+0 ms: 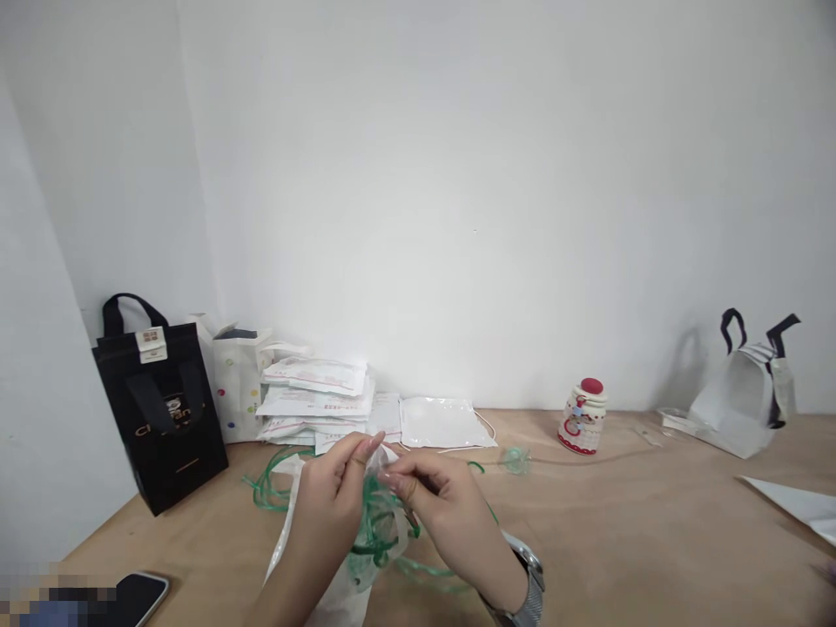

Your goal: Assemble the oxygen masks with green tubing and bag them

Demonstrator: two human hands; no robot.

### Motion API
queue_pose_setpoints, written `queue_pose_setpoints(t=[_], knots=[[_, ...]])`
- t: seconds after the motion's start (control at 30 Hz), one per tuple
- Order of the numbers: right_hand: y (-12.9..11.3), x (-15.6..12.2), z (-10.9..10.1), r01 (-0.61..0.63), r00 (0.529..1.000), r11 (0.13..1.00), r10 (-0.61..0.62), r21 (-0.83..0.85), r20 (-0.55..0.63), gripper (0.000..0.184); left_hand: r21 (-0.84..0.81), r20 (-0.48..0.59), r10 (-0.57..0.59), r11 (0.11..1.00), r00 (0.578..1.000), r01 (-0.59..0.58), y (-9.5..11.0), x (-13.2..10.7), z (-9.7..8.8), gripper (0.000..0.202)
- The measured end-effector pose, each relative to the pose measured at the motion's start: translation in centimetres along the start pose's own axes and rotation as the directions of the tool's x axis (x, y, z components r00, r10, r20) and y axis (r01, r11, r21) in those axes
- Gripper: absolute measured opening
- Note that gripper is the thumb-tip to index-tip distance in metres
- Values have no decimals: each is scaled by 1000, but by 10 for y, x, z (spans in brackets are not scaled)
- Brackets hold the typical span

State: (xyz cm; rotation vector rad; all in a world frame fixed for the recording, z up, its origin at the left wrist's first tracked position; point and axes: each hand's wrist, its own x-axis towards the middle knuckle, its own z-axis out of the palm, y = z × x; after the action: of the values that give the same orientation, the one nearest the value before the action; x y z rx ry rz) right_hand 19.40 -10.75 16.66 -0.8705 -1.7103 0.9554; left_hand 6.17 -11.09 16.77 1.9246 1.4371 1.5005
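Observation:
My left hand is closed in a pinch at the top of a bundle of green clear plastic tubing. Close beside it, my right hand also pinches at the bundle, with a watch on its wrist. Thin whitish film shows between the fingertips; which layer each hand grips is hard to make out. Under the bundle lies an opened white packet, partly hidden by my left forearm. More green tubing loops out to the left of my hands. A small clear green plastic piece rests on the table to the right.
Behind my hands are stacked white packets and a flat white pouch. A black bag and spotted bag stand left. A red-topped jar, white bag and paper sheet are right; a phone lies front left.

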Motion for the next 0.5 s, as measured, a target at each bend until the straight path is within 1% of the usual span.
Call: queue_pose_setpoints(t=[0.1,0.17,0.2,0.27,0.37,0.43,0.5], knots=[[-5,-1,-3,96,993,977,-80,-189,92,24,-66,21,38,997,999,-37,-3,1,3,29],[-6,-2,-5,136,989,948,-110,-287,103,27,-89,52,55,995,997,-50,-6,4,8,30],[-5,-2,-7,134,990,940,-113,-315,86,27,-102,71,53,994,996,-45,-8,6,11,30],[-2,0,-10,82,997,946,-81,-314,17,24,-129,121,44,991,992,-28,-10,10,15,32],[6,3,-16,-57,995,975,38,-214,-92,23,-187,230,56,982,972,-12,-8,12,13,34],[11,6,-19,-112,988,977,89,-180,-129,22,-229,342,69,973,937,12,-5,10,7,36],[15,7,-18,-119,987,971,94,-207,-129,22,-234,460,79,971,884,35,-2,7,0,32]])
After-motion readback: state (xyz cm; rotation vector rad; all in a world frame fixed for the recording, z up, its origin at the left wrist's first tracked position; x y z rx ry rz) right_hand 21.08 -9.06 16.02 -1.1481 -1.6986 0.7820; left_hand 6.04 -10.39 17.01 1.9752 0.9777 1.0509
